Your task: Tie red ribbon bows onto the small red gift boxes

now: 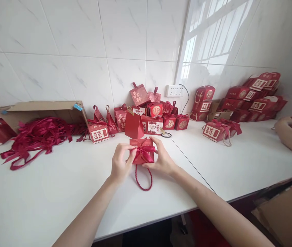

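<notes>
A small red gift box [134, 160] sits on the white table in front of me, with a crimson ribbon bow [148, 153] tied over its top flaps. My left hand [121, 161] is closed, pinching the bow's left loop between thumb and index finger. On the opposite side, my right hand [163, 158] grips the box, its fingers at the upper right corner and its thumb at the lower edge. A twisted red cord handle [151, 181] loops out from the box toward me and lies on the table.
Behind the box stand a plain red pointed box [135, 126] and several decorated boxes [153, 126]. Crimson ribbons [44, 137] spill from a cardboard carton [43, 105] at left. More boxes [259, 106] are stacked at right, near another person's arm [287, 132]. A table seam [192, 159] runs right of me.
</notes>
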Tool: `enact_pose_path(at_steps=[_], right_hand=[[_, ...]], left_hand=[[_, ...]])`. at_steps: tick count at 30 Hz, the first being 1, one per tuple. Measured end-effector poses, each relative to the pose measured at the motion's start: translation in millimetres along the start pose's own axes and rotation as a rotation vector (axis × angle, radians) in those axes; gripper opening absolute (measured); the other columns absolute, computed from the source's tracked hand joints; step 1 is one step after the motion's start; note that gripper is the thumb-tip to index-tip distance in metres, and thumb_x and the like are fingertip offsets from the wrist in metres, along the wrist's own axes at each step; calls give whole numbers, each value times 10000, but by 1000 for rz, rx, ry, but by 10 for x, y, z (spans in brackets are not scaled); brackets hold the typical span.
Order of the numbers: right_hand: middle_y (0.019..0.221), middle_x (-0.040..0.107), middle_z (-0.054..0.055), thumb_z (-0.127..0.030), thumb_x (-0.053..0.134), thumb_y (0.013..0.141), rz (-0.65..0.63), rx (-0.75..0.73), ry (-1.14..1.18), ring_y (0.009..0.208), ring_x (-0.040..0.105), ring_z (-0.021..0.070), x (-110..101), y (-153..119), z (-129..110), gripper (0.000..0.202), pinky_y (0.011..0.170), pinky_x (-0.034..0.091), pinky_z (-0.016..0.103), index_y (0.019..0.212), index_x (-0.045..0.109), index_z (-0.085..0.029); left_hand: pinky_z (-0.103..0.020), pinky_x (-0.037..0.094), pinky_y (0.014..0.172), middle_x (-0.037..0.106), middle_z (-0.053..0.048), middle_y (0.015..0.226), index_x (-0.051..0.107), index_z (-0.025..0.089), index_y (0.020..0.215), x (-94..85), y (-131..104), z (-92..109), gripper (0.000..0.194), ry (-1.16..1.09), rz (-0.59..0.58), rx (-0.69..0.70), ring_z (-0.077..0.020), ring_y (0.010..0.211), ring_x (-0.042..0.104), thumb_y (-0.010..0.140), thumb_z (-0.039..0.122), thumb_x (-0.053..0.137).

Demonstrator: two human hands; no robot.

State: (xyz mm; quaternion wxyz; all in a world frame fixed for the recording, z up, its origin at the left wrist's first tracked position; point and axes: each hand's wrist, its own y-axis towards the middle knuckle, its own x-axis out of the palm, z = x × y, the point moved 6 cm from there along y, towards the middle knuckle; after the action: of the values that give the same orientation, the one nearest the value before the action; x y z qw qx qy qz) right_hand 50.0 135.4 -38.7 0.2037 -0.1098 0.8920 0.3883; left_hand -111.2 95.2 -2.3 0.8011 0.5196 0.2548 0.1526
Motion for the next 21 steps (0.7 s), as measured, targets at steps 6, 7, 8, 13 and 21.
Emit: enact_pose_path(at_steps=[6, 7, 8, 13, 21], right_hand=[[1356, 311, 146, -379, 750, 671, 81, -40, -98, 1294, 336, 295, 23, -42, -50, 966, 988, 440, 494, 1414, 140, -279], [1356, 310, 148, -381, 746, 676, 82, -47, -103, 1293, 338, 295, 24, -46, -53, 966, 987, 441, 491, 1417, 135, -277], [1356, 310, 151, -386, 744, 678, 79, -57, -109, 1293, 338, 296, 20, -48, -55, 969, 990, 437, 491, 1420, 131, -274], [1328, 366, 173, -478, 748, 626, 53, -67, -108, 1250, 392, 322, -53, -19, -50, 995, 970, 438, 507, 1414, 198, -218], [1049, 639, 69, -644, 459, 793, 76, 702, 793, 1003, 607, 230, -156, -319, -17, 543, 878, 496, 408, 1117, 540, -216]], left_hand=[[-283, 479, 706, 598, -25, 790, 583, 199, 951, 52, -119, 349, 245, 103, -147, 504, -139, 759, 539, 771, 33, 594], [-280, 480, 707, 601, -24, 790, 590, 203, 948, 60, -122, 350, 244, 91, -151, 500, -137, 758, 543, 771, 35, 593], [-272, 481, 704, 604, -21, 789, 595, 206, 937, 59, -111, 327, 227, 63, -133, 457, -134, 757, 550, 777, 44, 587], [-240, 480, 657, 614, -18, 747, 591, 175, 799, 17, -42, -263, 92, -128, 113, -359, -130, 704, 585, 795, 266, 597], [-230, 416, 531, 541, 30, 596, 539, 162, 703, 38, -201, -872, 178, -331, 179, -979, -99, 512, 493, 665, 332, 572]])
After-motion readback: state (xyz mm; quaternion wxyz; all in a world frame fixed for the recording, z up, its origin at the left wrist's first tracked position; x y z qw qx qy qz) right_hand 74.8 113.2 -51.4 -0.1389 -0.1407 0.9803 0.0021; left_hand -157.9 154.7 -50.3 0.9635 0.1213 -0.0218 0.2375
